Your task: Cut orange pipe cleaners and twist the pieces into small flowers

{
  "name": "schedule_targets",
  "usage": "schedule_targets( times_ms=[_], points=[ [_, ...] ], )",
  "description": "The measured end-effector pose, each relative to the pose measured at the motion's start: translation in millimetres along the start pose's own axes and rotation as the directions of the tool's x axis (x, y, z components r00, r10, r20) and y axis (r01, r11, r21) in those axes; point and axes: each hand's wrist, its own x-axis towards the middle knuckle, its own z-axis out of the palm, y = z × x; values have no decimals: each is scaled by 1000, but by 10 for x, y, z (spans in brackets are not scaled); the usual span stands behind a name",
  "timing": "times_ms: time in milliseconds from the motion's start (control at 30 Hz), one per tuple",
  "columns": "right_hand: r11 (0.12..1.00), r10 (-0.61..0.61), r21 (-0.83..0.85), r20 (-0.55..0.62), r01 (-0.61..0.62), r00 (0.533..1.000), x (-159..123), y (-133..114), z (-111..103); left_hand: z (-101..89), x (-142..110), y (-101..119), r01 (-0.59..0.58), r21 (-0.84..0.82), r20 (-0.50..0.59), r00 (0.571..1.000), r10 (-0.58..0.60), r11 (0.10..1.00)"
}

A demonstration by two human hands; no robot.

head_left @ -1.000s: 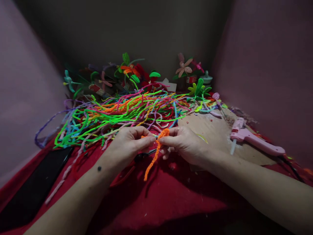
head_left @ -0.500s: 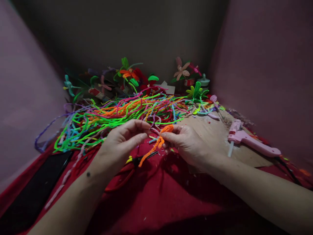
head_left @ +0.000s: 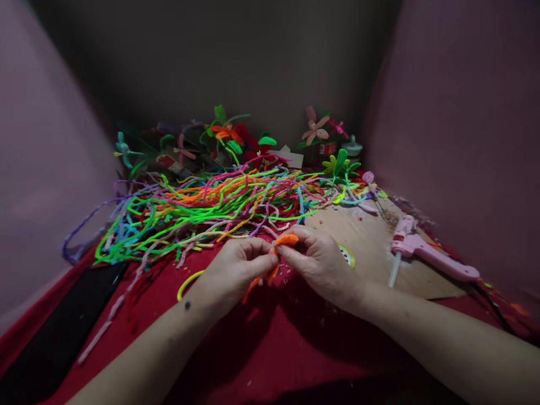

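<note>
Between my two hands, over the red cloth, is an orange pipe cleaner (head_left: 287, 240) bent into a small loop with loose ends hanging down. My right hand (head_left: 323, 259) pinches the looped part between thumb and fingers. Thumb and forefinger of my left hand (head_left: 242, 267) are closed on the same piece at its left side, where the tails hang below. The fingertips of both hands nearly meet, and they hide part of the twist. Just beyond them spreads a heap of multicoloured pipe cleaners (head_left: 202, 214).
On the right, a pink glue gun (head_left: 434, 253) lies on a cardboard sheet (head_left: 367, 233). A black flat object (head_left: 63, 326) lies at left on the red cloth (head_left: 270, 349). Pipe-cleaner flowers (head_left: 314, 132) and a lidded jar (head_left: 352, 147) stand at the back. A yellow handle (head_left: 188, 284) shows beside my left wrist.
My left hand has moved right and closed on the orange pipe cleaner by the right hand. Both hands sit slightly lower in view. The yellow-rimmed round thing on the cardboard now shows.
</note>
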Motion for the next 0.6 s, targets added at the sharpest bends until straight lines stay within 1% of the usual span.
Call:
schedule_targets(
  times_ms=[33, 67, 100, 133, 167, 200, 233, 267, 300, 333, 367, 400, 433, 467, 500, 533, 567, 600],
  points=[
    [1000, 8, 6, -10, -8, 1000, 1, 2, 11, 20, -9, 14, -78, 161, -56, 995, 88, 984],
    [999, 32, 44, -23, -31, 999, 6, 5, 24, 41, -16, 21, -166, 356, -107, 970, 216, 920],
    [989, 79, 124, -27, -75, 996, 15, 8, 38, 64, -21, 22, -238, 563, -126, 922, 367, 791],
    [960, 150, 242, -13, -143, 989, 28, 11, 53, 84, -22, 19, -280, 745, -97, 853, 513, 606],
    [896, 239, 380, 24, -230, 971, 45, 15, 66, 100, -21, 13, -292, 871, -25, 777, 629, 395],
    [797, 327, 510, 86, -324, 941, 64, 17, 76, 109, -16, 6, -285, 937, 66, 710, 701, 201],
    [683, 396, 608, 156, -404, 905, 85, 18, 80, 108, -8, 1, -277, 959, 148, 664, 733, 57],
    [584, 440, 667, 218, -462, 871, 106, 15, 76, 93, 0, 1, -280, 960, 206, 640, 740, -25],
    [525, 459, 697, 251, -488, 852, 127, 9, 63, 65, 7, 7, -295, 955, 227, 634, 739, -40],
    [511, 456, 710, 254, -485, 853, 146, -4, 40, 21, 11, 23, -323, 946, 208, 648, 733, 17],
    [538, 433, 705, 239, -462, 869, 163, -24, 8, -38, 11, 49, -362, 921, 158, 686, 710, 145],
    [591, 396, 686, 212, -425, 893, 177, -51, -34, -107, 7, 86, -399, 858, 98, 746, 659, 324],
    [656, 349, 653, 184, -380, 919, 188, -85, -81, -183, 0, 130, -419, 735, 51, 818, 572, 533],
    [720, 308, 600, 173, -348, 935, 195, -124, -132, -258, -8, 180, -408, 536, 58, 891, 450, 739],
    [774, 276, 547, 163, -319, 947, 197, -164, -181, -325, -15, 231, -335, 321, 112, 942, 316, 886],
    [816, 246, 499, 159, -293, 956, 196, -202, -226, -376, -18, 279, -234, 138, 140, 967, 215, 962],
    [851, 228, 446, 162, -278, 960, 192, -234, -263, -405, -16, 321, -166, -3, 124, 978, 165, 986],
    [878, 209, 404, 159, -257, 965, 185, -255, -290, -408, -9, 354, -125, -83, 135, 981, 136, 989]
  ],
)
